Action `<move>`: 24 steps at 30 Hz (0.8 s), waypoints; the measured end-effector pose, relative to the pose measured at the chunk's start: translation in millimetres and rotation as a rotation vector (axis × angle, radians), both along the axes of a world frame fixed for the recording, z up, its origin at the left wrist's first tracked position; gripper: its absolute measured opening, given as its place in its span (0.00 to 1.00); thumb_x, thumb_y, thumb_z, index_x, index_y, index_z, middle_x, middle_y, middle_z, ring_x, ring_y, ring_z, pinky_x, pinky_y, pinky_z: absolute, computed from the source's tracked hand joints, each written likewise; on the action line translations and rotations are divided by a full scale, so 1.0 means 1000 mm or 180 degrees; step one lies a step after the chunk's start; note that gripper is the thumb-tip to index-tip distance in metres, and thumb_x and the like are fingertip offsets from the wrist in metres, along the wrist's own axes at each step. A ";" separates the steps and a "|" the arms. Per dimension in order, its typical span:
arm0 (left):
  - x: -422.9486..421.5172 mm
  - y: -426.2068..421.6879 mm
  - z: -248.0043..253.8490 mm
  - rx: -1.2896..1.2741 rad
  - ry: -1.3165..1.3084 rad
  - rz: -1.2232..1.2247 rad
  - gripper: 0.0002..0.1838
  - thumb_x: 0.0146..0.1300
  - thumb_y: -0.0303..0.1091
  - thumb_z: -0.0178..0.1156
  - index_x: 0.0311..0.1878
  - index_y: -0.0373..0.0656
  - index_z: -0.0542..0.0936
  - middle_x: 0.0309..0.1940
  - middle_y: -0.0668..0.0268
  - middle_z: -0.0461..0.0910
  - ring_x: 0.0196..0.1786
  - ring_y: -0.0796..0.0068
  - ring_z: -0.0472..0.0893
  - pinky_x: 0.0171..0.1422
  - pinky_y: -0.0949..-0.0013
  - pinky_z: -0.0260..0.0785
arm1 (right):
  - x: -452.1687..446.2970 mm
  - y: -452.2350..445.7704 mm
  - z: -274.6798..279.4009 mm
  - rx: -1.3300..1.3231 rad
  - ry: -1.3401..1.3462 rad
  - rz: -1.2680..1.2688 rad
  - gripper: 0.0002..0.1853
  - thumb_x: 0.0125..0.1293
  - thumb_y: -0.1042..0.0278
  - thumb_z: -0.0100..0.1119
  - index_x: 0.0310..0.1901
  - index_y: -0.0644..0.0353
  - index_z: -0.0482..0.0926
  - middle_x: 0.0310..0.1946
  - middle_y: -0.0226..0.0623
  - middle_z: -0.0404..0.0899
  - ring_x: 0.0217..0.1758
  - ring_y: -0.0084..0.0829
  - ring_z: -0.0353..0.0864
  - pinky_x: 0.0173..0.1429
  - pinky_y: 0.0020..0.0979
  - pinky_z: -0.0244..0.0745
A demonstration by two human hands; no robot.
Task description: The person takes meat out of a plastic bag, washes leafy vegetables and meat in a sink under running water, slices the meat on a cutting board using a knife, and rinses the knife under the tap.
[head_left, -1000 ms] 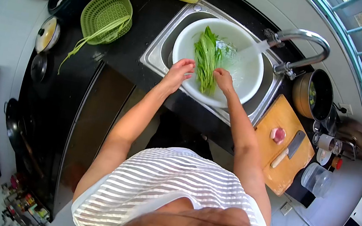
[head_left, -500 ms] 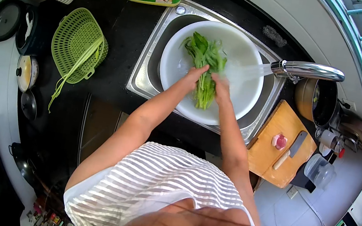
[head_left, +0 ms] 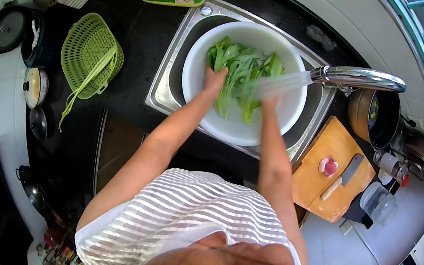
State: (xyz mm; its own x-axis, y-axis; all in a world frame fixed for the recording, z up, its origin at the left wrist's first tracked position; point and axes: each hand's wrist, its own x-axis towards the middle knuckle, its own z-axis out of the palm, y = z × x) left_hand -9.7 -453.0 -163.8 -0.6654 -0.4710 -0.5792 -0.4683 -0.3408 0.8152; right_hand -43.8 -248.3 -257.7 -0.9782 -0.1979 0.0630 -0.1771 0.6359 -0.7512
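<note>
I have the left hand (head_left: 214,81) inside the white basin (head_left: 189,81), curled against the left side of the leafy greens (head_left: 240,70), thumb up along the leaves; I cannot tell how firmly it grips. I have the right hand (head_left: 269,104) by the right side of the greens, but it is blurred near the running water (head_left: 281,86), so I cannot tell whether it is open or closed.

The greens lie spread across the middle of the basin, leaves toward the far rim and stems toward me. The basin sits in the metal sink (head_left: 166,88), and the chrome faucet (head_left: 364,78) reaches in from the right, its stream falling across the greens.

To my left on the dark counter (head_left: 143,42), a green perforated basket (head_left: 81,49) holds long pale stems (head_left: 91,76) that hang over its near edge. To the right of the sink, a wooden cutting board (head_left: 308,179) carries a piece of meat (head_left: 328,166) just beside a cleaver (head_left: 351,170). A dark-lined pot (head_left: 359,115) stands beyond the board.
</note>
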 end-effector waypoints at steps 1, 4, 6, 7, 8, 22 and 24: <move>-0.001 0.009 -0.004 -0.0010 0.0027 -0.0008 0.30 0.52 0.39 0.59 0.55 0.32 0.63 0.50 0.51 0.69 0.51 0.59 0.70 0.56 0.64 0.59 | 0.007 -0.017 -0.005 0.0339 0.0711 0.0144 0.22 0.55 0.66 0.51 0.53 0.61 0.67 0.39 0.47 0.74 0.42 0.40 0.74 0.49 0.43 0.67; -0.005 0.023 -0.037 0.0374 -0.0864 -0.0809 0.28 0.58 0.52 0.50 0.52 0.37 0.68 0.45 0.59 0.73 0.45 0.64 0.72 0.49 0.62 0.64 | 0.030 -0.071 0.059 0.1272 -0.1016 0.0345 0.21 0.58 0.64 0.44 0.55 0.57 0.65 0.54 0.45 0.65 0.57 0.41 0.64 0.58 0.37 0.59; -0.007 0.011 0.000 0.0487 -0.1151 -0.0961 0.27 0.59 0.51 0.49 0.52 0.37 0.68 0.44 0.59 0.73 0.44 0.63 0.73 0.49 0.61 0.64 | 0.011 -0.052 0.089 0.1835 -0.1278 0.0725 0.23 0.58 0.62 0.42 0.57 0.56 0.62 0.55 0.45 0.64 0.57 0.41 0.63 0.58 0.38 0.59; -0.008 0.003 0.016 0.0597 -0.1400 -0.1099 0.27 0.59 0.51 0.48 0.51 0.37 0.69 0.43 0.59 0.74 0.44 0.63 0.74 0.48 0.60 0.64 | 0.002 -0.042 0.093 0.2401 -0.1493 0.1120 0.26 0.58 0.61 0.41 0.59 0.55 0.58 0.56 0.45 0.62 0.57 0.42 0.63 0.58 0.39 0.59; -0.010 -0.005 -0.002 0.0100 -0.1137 -0.0954 0.26 0.59 0.49 0.49 0.50 0.36 0.69 0.41 0.58 0.74 0.42 0.63 0.74 0.46 0.61 0.65 | -0.003 -0.037 0.080 0.2399 -0.1486 0.1121 0.26 0.58 0.61 0.41 0.59 0.55 0.58 0.56 0.45 0.62 0.57 0.42 0.63 0.58 0.39 0.59; -0.012 0.032 0.024 0.1366 -0.0280 -0.0697 0.14 0.48 0.22 0.58 0.41 0.32 0.72 0.36 0.56 0.75 0.35 0.67 0.77 0.39 0.67 0.72 | 0.000 -0.009 0.123 -0.1829 -0.1612 -0.1243 0.17 0.55 0.68 0.51 0.48 0.60 0.68 0.32 0.33 0.77 0.32 0.31 0.76 0.36 0.31 0.71; -0.004 0.037 0.061 0.1291 0.0023 -0.0762 0.14 0.48 0.22 0.58 0.41 0.32 0.72 0.35 0.58 0.76 0.35 0.67 0.77 0.40 0.66 0.72 | 0.008 -0.006 0.163 -0.2030 -0.1959 -0.1327 0.19 0.55 0.71 0.50 0.50 0.60 0.66 0.31 0.32 0.77 0.32 0.29 0.75 0.36 0.29 0.72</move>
State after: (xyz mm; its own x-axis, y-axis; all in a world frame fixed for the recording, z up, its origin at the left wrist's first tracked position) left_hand -13.9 -416.2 -102.4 -0.7324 -0.0404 -0.6797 -0.5675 -0.5155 0.6421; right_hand -36.1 -254.6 -94.9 -0.8597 0.0652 -0.5065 0.5077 0.0011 -0.8615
